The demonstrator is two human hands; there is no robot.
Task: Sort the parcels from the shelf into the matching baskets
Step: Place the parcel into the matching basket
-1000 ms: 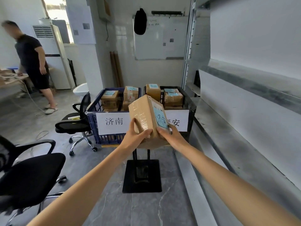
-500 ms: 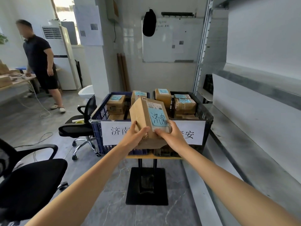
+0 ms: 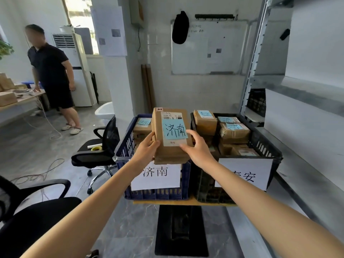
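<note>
- Standing on end, the cardboard parcel has its long axis near vertical, its labelled face turned to the camera, a blue note reading 济南 on it.
- It is held in the air over the front of the blue basket, whose paper sign also reads 济南.
- Left hand curls around the parcel's lower left edge; right hand clasps the lower right, fingers wrapped partly behind.
- Black basket beside it holds other parcels; its sign's first character is hidden by the right forearm.
</note>
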